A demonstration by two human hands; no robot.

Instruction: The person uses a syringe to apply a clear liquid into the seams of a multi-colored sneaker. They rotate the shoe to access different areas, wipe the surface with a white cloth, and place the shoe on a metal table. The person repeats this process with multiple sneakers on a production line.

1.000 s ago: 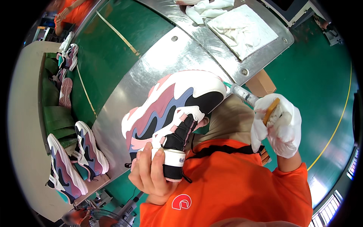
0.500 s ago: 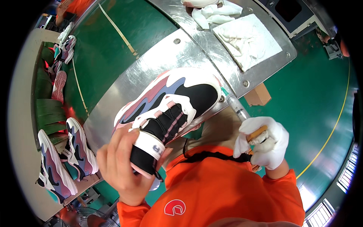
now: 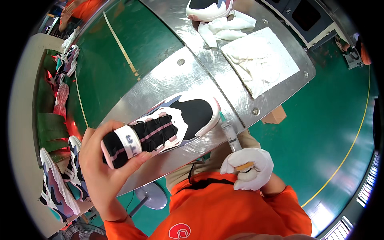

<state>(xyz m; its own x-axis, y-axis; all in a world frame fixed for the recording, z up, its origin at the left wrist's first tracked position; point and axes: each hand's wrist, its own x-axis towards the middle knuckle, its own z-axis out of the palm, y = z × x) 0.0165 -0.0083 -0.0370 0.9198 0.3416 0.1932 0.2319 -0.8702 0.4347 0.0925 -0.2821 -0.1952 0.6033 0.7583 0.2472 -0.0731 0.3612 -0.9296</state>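
A sneaker (image 3: 195, 117) with a black toe, white sole and pink and blue side panels sits over the metal table, its toe pointing right. My bare left hand (image 3: 100, 170) is wrapped around its heel and ankle collar, below the tongue. In a white glove, my right hand (image 3: 258, 170) grips a clear syringe (image 3: 231, 138) with a teal tip. That tip is at the edge of the toe, touching or very close; I cannot tell which. A short tan stick (image 3: 245, 166) also pokes out between the gloved fingers.
A white pad with a crumpled cloth (image 3: 256, 66) lies on the metal table (image 3: 160, 86), near white rags (image 3: 224, 30) and another shoe (image 3: 208, 10). On the left, a conveyor (image 3: 52, 126) carries several sneakers. A cardboard box (image 3: 274, 115) is below the table. Another person's hand (image 3: 69, 12) shows far left.
The sneaker has rolled from its side to show its top and come lower and left with my left hand. My right hand and the syringe have moved left, following the toe edge.
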